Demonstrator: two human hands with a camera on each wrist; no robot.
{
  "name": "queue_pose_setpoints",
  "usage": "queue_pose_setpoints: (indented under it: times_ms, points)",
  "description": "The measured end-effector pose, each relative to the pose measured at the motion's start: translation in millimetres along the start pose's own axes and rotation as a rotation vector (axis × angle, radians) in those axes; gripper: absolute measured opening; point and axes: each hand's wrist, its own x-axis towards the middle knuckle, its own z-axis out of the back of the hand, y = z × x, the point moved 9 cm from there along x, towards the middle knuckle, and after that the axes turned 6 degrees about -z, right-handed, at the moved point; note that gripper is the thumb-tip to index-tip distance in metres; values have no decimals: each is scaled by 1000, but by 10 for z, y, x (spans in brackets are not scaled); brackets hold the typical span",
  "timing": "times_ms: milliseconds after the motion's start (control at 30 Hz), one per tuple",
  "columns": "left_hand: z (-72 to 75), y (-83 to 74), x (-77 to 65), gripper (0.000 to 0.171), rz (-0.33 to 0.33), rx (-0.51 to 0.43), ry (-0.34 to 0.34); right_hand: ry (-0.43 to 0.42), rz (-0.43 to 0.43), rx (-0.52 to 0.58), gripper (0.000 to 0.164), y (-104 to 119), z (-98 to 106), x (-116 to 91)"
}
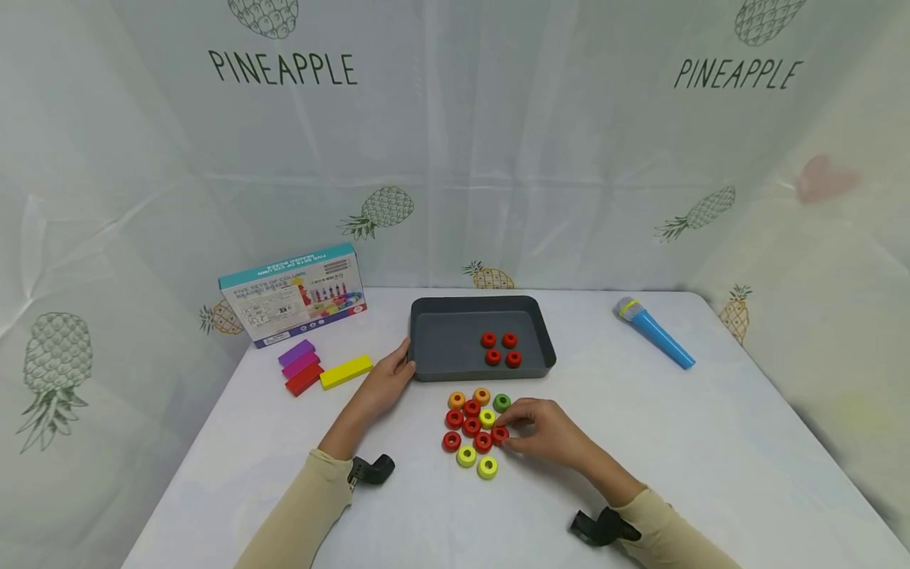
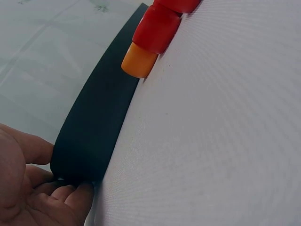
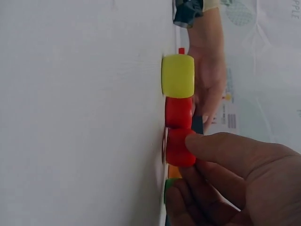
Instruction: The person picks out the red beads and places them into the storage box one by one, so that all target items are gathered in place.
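My left hand [image 1: 387, 385] grips the near left corner of a dark grey tray [image 1: 448, 370]; the left wrist view shows the thumb and fingers [image 2: 70, 200] around that corner. Inside the tray, toward its right, sit several red ring beads [image 1: 493, 357]. In front of it lies a cluster of red, orange, yellow and green beads. At this cluster's right side my right hand [image 1: 550, 435] pinches a red bead [image 1: 500, 435] between thumb and fingers. The right wrist view shows this bead [image 3: 180, 147] close to the table, beside another red bead and a yellow bead [image 3: 178, 75].
A printed box [image 1: 295, 296] stands at the back left. Near it lie a yellow block [image 1: 346, 371] and purple, pink and red blocks [image 1: 304, 379]. A blue toy microphone [image 1: 661, 336] lies at the back right. A pineapple-print curtain [image 1: 498, 158] hangs behind the white table [image 1: 711, 442].
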Motion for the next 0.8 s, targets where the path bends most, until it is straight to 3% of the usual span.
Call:
queue_pose_setpoints:
  times_ms: [800]
  points:
    - [4, -11, -25, 62, -1, -11, 2, 25, 21, 52, 23, 129, 227, 134]
